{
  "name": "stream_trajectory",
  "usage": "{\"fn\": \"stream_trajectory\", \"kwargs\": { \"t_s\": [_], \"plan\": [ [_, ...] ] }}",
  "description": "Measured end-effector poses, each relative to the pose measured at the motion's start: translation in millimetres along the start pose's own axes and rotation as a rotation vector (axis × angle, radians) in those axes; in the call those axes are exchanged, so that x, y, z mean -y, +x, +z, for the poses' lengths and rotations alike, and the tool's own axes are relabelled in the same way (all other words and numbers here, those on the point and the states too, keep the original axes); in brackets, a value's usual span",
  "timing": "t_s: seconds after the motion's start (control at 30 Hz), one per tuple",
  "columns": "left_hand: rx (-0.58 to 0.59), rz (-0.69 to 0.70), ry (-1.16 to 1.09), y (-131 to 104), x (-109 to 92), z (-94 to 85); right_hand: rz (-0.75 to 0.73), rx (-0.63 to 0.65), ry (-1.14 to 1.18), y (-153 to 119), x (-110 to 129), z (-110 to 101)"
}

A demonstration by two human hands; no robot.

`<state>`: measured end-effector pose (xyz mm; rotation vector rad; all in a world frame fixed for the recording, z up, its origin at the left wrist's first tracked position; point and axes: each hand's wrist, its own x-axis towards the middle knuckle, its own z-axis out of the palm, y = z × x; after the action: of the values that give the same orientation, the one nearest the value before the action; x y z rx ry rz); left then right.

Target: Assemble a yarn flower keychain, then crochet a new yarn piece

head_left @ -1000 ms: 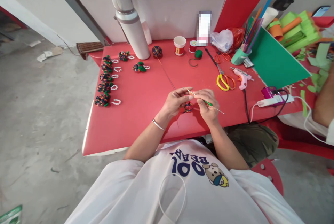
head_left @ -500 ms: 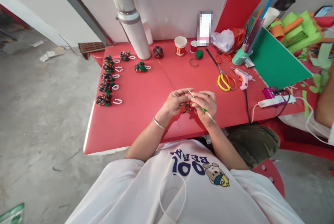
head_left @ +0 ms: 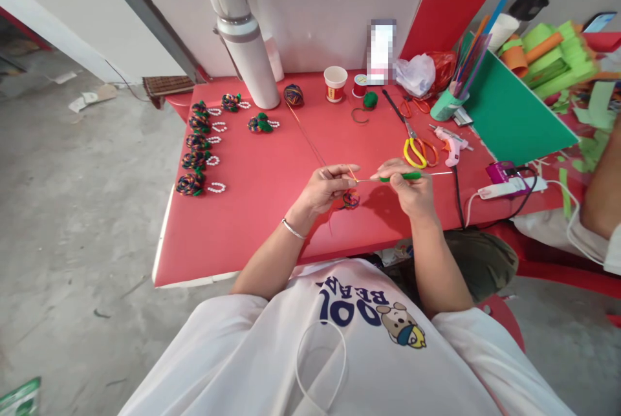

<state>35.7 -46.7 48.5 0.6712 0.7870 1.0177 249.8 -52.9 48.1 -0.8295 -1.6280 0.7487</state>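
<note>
My right hand grips a crochet hook by its green handle, the thin metal shaft pointing left to my other hand. Pinched in the fingers of my left hand is a small multicoloured crochet piece, hanging below the fingertips. The hook's tip meets the yarn at the left fingertips. From a dark multicoloured yarn ball at the back of the table, a strand runs to my left hand.
Several finished yarn pieces with beaded loops lie at the left. A white flask, paper cup, phone, yellow-handled scissors, pink glue gun and power strip stand or lie around. Another person's arm shows at right.
My right hand has moved right, away from the left, and the hook has swung from slanting to nearly level. The crochet piece shows more plainly under my left hand.
</note>
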Motion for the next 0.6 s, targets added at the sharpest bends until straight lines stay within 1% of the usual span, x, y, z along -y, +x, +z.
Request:
{"fn": "stream_trajectory", "kwargs": {
  "t_s": [0.07,0.13,0.23,0.33,0.43,0.5,0.6],
  "plan": [
    [0.006,0.007,-0.021,-1,1,2.2,-0.002,-0.025,-0.003,-5,-5,14],
    [0.013,0.022,-0.039,-1,3,4.3,-0.038,-0.038,-0.079,-11,-8,29],
    [0.008,0.033,-0.042,-1,5,6.3,-0.105,-0.085,-0.149,-17,-8,43],
    [-0.019,0.035,-0.025,-1,4,6.8,-0.122,-0.143,-0.150,-18,-5,44],
    [-0.045,0.067,-0.018,-1,3,7.2,-0.117,-0.155,-0.202,-18,-2,41],
    [-0.067,0.106,-0.011,0,3,7.3,-0.143,-0.148,-0.271,-18,-1,40],
    [-0.085,0.148,-0.006,0,6,6.1,-0.229,-0.150,-0.460,-22,0,45]
  ]
}}
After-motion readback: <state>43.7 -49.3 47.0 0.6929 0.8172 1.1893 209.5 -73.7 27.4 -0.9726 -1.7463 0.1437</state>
